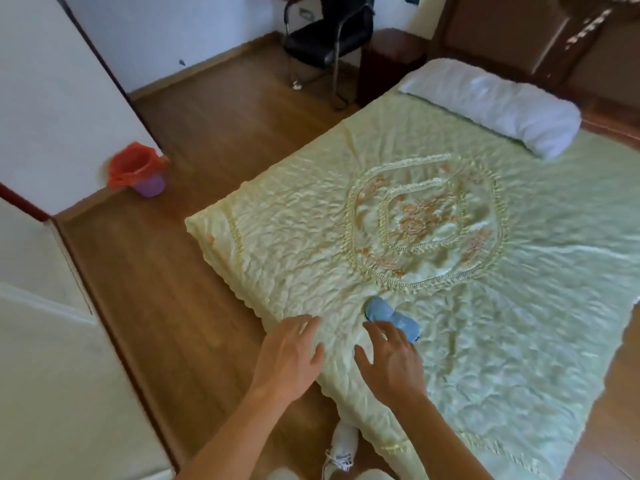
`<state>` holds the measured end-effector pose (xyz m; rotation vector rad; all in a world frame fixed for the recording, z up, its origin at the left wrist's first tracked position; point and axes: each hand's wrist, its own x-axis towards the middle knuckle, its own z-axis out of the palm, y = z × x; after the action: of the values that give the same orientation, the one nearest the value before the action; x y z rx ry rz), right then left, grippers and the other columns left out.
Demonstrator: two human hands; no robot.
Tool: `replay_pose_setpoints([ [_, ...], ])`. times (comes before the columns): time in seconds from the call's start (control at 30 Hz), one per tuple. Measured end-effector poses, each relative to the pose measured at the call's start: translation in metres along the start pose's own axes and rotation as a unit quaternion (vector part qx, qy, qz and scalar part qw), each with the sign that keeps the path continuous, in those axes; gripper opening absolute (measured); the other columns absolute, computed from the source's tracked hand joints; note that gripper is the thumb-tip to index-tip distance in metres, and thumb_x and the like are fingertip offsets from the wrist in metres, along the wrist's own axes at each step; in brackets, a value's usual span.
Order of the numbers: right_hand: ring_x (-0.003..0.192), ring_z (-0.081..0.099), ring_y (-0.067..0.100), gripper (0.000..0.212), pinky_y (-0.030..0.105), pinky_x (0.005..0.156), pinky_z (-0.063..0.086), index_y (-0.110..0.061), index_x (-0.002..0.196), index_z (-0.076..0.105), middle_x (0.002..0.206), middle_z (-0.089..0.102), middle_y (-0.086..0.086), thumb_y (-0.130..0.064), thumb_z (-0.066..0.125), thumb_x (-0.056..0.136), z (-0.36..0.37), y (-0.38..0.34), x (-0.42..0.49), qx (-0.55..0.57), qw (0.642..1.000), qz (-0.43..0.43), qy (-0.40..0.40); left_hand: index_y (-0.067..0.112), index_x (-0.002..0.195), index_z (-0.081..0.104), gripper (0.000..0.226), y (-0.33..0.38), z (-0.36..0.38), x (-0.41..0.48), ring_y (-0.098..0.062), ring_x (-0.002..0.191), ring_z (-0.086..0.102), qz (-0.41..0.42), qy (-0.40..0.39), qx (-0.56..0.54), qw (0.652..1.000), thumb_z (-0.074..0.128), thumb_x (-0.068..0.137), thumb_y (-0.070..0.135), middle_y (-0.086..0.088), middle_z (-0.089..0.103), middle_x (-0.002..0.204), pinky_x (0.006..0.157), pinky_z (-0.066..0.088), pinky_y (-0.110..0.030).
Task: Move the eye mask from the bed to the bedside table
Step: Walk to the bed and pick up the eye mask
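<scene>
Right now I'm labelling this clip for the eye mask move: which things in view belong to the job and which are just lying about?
Belongs to the job:
blue eye mask
bed
bedside table
left hand
right hand, fingers open, nearest the mask

Just lying about:
white pillow
black chair
purple bin with red liner

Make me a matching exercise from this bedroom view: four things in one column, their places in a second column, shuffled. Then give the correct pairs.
Things
1. eye mask
2. pillow
3. bin
4. chair

Places
A. on the floor against the white wall, left of the bed
B. at the far end of the bed
C. on the bedspread, just beyond the fingers of the right hand
D. on the floor past the bed's far corner

Pairs: 1-C, 2-B, 3-A, 4-D
</scene>
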<state>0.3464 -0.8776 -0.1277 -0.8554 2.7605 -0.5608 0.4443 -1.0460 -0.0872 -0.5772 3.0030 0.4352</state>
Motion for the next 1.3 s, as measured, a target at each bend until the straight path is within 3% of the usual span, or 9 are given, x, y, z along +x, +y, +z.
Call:
replay_pose_setpoints([
  [0.3,0.098,0.068,0.032,0.042,0.046,0.072,0.058,-0.016,0.117,0.063,0.114,0.069,0.010,-0.034,0.072,0.080,0.002,0.058,0.034,0.000,0.989,0.143,0.031,0.024,0.144,0.043,0.052,0.024,0.033,0.102,-0.011,0.130,0.046,0.111,-0.089,-0.015,0.990,0.038,0.096,0.042,0.007,0.051,0.145,0.107,0.037,-0.028],
  [0.57,0.101,0.066,0.034,0.044,0.047,0.076,0.055,-0.014,0.121,0.062,0.117,0.068,0.013,-0.033,0.070,0.082,0.020,0.096,0.059,-0.015,0.970,0.240,0.026,0.018,0.141,0.048,0.050,0.029,0.088,0.189,-0.019,0.127,0.051,0.190,-0.158,-0.016,0.969,0.046,0.095,0.038,-0.001,0.056,0.141,0.104,0.042,-0.035],
  [0.8,0.108,0.062,0.033,0.045,0.049,0.083,0.055,-0.014,0.126,0.058,0.124,0.065,0.012,-0.037,0.063,0.087,0.064,0.132,0.073,-0.022,0.967,0.255,0.008,0.017,0.141,0.048,0.050,0.022,0.149,0.227,-0.020,0.128,0.050,0.237,-0.203,0.006,0.950,0.045,0.095,0.037,-0.001,0.054,0.142,0.104,0.043,-0.037],
  [0.93,0.109,0.064,0.033,0.048,0.047,0.081,0.056,-0.013,0.125,0.060,0.122,0.067,0.013,-0.035,0.070,0.083,0.105,0.162,0.081,-0.033,0.969,0.244,-0.008,0.016,0.140,0.049,0.051,0.016,0.198,0.242,-0.021,0.127,0.051,0.269,-0.221,0.037,0.937,0.048,0.093,0.034,-0.002,0.054,0.142,0.103,0.044,-0.038],
  [1.1,0.108,0.065,0.032,0.049,0.045,0.082,0.056,-0.012,0.124,0.061,0.121,0.067,0.013,-0.030,0.073,0.079,0.169,0.210,0.087,-0.029,0.975,0.221,-0.018,0.008,0.134,0.055,0.054,0.003,0.279,0.278,-0.026,0.122,0.057,0.298,-0.191,0.087,0.931,0.061,0.085,0.028,-0.008,0.060,0.136,0.098,0.049,-0.040],
  [1.3,0.119,0.058,0.034,0.060,0.045,0.087,0.054,-0.008,0.130,0.055,0.132,0.060,0.015,-0.023,0.072,0.075,0.236,0.260,0.095,-0.056,0.982,0.178,-0.039,0.006,0.135,0.054,0.072,0.001,0.367,0.290,-0.029,0.126,0.054,0.404,-0.201,0.138,0.882,0.070,0.071,0.035,-0.011,0.055,0.141,0.101,0.046,-0.043],
])
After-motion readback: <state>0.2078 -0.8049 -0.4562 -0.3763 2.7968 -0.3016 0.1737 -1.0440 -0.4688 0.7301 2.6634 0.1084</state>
